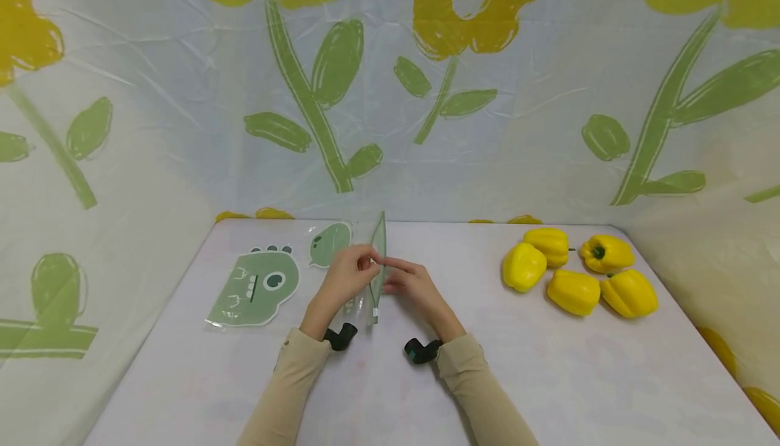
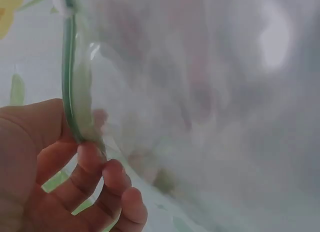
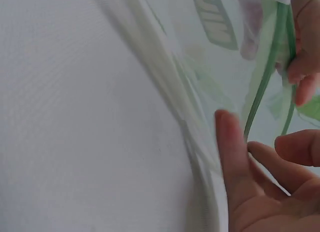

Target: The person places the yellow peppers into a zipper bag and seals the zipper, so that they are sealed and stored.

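We hold a clear zip bag (image 1: 378, 263) upright on its edge between us: our left hand (image 1: 349, 271) pinches its green rim, our right hand (image 1: 409, 282) pinches the opposite rim, above the tabletop (image 1: 548, 365).

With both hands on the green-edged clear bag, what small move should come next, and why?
Probably pull the two green zip strips apart to widen the mouth. The left hand pinches one edge of the clear bag, held upright on edge, and the right hand has its fingers at the other strip. In the right wrist view the strips are only slightly parted. The yellow peppers lie loose nearby.
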Tool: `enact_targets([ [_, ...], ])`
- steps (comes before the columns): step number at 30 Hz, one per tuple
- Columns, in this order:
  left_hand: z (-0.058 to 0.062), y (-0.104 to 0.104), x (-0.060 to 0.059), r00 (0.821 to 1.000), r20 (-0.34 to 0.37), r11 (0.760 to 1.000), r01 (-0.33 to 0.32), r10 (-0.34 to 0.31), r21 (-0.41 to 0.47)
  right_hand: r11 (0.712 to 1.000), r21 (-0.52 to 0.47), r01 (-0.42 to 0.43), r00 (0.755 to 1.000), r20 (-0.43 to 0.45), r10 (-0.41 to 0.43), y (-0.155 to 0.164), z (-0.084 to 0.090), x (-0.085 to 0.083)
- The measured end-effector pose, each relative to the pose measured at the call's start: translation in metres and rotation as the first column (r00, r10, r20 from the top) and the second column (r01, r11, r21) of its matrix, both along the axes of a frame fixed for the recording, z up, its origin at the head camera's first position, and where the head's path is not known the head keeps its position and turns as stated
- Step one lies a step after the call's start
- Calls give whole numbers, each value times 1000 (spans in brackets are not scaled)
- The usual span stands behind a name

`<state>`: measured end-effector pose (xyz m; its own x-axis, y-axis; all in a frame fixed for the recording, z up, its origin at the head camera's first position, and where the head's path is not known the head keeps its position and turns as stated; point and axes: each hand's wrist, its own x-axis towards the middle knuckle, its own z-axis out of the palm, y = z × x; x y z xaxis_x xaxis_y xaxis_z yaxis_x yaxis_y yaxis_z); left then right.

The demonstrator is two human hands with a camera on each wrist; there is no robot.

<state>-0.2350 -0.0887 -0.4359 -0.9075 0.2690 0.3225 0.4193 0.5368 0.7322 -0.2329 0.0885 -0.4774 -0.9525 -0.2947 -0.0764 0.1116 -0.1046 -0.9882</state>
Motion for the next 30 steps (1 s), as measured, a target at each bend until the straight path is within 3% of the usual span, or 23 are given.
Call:
enact_targets([
  [3, 0, 0, 0, 1000, 10, 996, 16, -15, -85, 998, -57, -12, 1000, 22, 13, 2, 0, -1],
  [6, -2, -1, 3, 994, 102, 976, 55, -34, -212, 997, -82, -3, 999, 42, 6, 2, 1, -2],
  [9, -3, -3, 6, 972, 231, 942, 121, -48, -314, 996, -83, 14, 999, 44, -11, 2, 1, -2],
  [12, -4, -2, 8, 953, 297, 932, 165, -66, -322, 997, -71, 13, 999, 43, -10, 3, -1, -2],
  [15, -3, -1, 8, 960, 269, 944, 160, -80, -289, 999, -50, -21, 999, 47, 23, 3, -3, -2],
  [19, 2, -1, 7, 985, 166, 972, 89, -53, -216, 997, -40, -73, 995, 67, 76, 5, -6, -1],
  [22, 6, 0, 6, 994, 109, 984, 40, -22, -173, 996, -40, -78, 993, 80, 81, 7, -6, -1],
  [26, 9, 2, 5, 995, 96, 987, 16, -1, -157, 996, -42, -77, 993, 82, 81, 8, -5, -1],
  [30, 8, 3, 6, 992, 130, 989, 10, 10, -150, 996, -39, -83, 993, 82, 86, 10, -4, -2],
])
